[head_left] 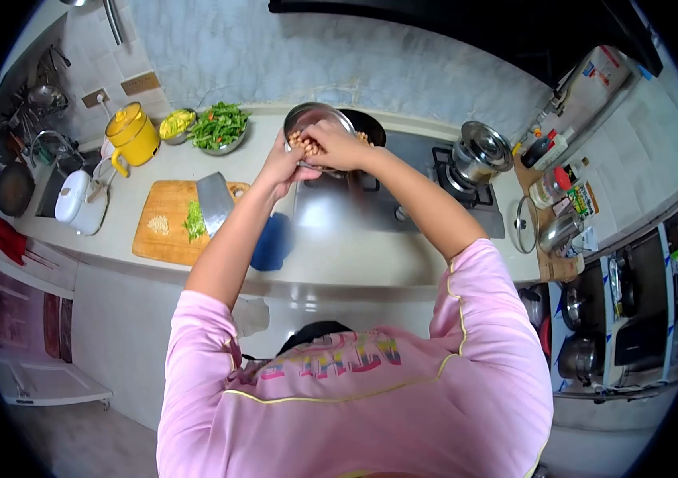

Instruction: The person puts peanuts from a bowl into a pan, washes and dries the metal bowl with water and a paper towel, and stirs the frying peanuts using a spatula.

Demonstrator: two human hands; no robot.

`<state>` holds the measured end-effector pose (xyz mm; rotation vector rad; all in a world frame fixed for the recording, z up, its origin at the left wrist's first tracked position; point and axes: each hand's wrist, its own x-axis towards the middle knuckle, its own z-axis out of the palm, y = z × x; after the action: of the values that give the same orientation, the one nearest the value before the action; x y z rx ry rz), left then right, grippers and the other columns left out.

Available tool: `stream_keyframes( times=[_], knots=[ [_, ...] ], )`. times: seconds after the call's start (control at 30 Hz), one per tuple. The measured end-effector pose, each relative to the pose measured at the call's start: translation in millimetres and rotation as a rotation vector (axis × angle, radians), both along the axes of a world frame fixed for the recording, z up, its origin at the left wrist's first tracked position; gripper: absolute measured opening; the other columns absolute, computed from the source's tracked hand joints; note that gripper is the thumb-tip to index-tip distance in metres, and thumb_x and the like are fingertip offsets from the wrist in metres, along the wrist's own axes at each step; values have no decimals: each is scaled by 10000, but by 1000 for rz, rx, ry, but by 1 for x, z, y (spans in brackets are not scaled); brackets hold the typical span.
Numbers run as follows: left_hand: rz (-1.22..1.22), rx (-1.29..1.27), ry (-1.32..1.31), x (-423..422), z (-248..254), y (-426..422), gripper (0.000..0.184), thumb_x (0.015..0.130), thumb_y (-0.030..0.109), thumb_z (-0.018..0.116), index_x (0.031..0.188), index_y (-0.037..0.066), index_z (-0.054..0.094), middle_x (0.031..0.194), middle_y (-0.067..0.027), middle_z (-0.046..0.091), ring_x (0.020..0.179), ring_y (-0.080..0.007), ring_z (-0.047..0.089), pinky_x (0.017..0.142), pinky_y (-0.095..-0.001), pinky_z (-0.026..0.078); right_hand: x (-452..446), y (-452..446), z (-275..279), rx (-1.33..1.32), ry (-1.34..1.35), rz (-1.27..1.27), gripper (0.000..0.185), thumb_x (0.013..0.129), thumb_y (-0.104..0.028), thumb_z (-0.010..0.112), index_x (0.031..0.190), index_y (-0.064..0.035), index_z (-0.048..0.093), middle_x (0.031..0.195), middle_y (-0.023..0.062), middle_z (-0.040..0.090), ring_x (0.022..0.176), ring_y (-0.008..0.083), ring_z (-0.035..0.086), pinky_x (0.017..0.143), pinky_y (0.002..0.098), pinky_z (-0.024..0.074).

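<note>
A steel bowl [316, 116] is tilted at the left side of the stove, with tan peanuts [304, 144] in it. My left hand [281, 169] grips the bowl's near left rim, thumb up along the side. Reaching in from the right, my right hand [340, 148] has its fingers curled into the peanuts; the fingertips are partly hidden. Just behind and right of the bowl is a black wok [368, 126] on the stove, largely covered by the bowl and my right hand. More tan bits show at its edge.
Left of my arms lies a cutting board [151, 239] with a cleaver [214, 202], chopped greens [194, 221] and minced garlic [159, 225]. Behind it stand a bowl of green peppers [221, 127] and a yellow pot [130, 137]. A steel pot [478, 155] occupies the right burner.
</note>
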<state>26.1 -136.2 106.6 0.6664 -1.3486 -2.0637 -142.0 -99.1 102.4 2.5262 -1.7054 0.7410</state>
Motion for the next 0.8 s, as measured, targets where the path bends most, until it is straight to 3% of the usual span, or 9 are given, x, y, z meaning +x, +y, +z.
stream_keyframes(
  times=[0.07, 0.1, 0.2, 0.23, 0.33, 0.37, 0.53, 0.67, 0.8],
  knots=[
    [30, -137, -82, -32, 4, -25, 635, 798, -54, 419, 1350, 169, 196, 1093, -160, 506, 703, -249, 626, 479, -300, 565, -18, -14, 19, 30, -51, -35, 434, 722, -244, 645, 1098, -85, 497, 1066, 188, 508, 1034, 358, 470, 884, 418, 385],
    [92, -274, -154, -50, -6, -41, 581, 811, -27, 452, 1329, 149, 255, 1067, -146, 532, 711, -233, 626, 462, -289, 555, -31, -26, 21, 44, -29, -89, 420, 725, -185, 630, 1109, -90, 490, 1079, 177, 508, 1045, 353, 470, 889, 415, 388],
    [163, -572, -369, -90, -4, -65, 752, 787, -12, 482, 1409, 245, 147, 1122, -175, 523, 704, -223, 607, 437, -291, 530, -78, -63, 9, 99, -21, -153, 443, 717, -8, 541, 1145, -105, 482, 1145, 144, 502, 1076, 339, 469, 890, 402, 400],
    [192, -698, -442, -101, -12, -76, 776, 762, -9, 509, 1403, 273, 174, 1110, -205, 508, 781, -290, 604, 544, -347, 535, -87, -65, 10, 121, 9, -150, 438, 715, 4, 532, 1139, -101, 493, 1145, 148, 502, 1072, 340, 472, 886, 401, 402],
    [387, -1245, -672, -121, -24, -86, 820, 727, -33, 513, 1394, 321, 192, 1103, -230, 470, 866, -379, 566, 699, -400, 504, -110, -63, -7, 125, -32, -224, 368, 713, 10, 525, 1067, -81, 565, 1080, 162, 544, 1012, 339, 510, 865, 400, 418],
    [325, -1150, -704, -125, -26, -87, 831, 711, -64, 475, 1382, 350, 217, 1094, -243, 435, 920, -438, 515, 802, -431, 450, -118, -64, -15, 120, -71, -272, 361, 712, 12, 522, 1056, -80, 577, 1066, 166, 553, 1000, 337, 519, 861, 400, 421],
    [321, -1280, -703, -129, -30, -79, 794, 725, -88, 414, 1367, 350, 255, 1171, -254, 396, 867, -434, 552, 754, -437, 475, -131, -50, -36, -81, -188, -358, 317, 705, 36, 502, 1004, -20, 592, 1021, 191, 568, 967, 342, 537, 831, 410, 437],
    [326, -1320, -696, -131, -31, -76, 799, 728, -95, 428, 1364, 359, 258, 1177, -231, 398, 819, -415, 573, 717, -436, 487, -122, -53, -36, 56, -136, -433, 307, 701, 60, 515, 999, 9, 568, 1070, 200, 547, 984, 353, 524, 846, 402, 433],
    [327, -1303, -590, -134, -30, -69, 807, 712, -106, 442, 1362, 342, 275, 1146, -209, 420, 809, -400, 565, 702, -428, 483, -127, -76, -57, 81, -72, -452, 342, 697, -22, 599, 1034, 2, 548, 1057, 210, 533, 1005, 385, 498, 869, 423, 413]
  ],
)
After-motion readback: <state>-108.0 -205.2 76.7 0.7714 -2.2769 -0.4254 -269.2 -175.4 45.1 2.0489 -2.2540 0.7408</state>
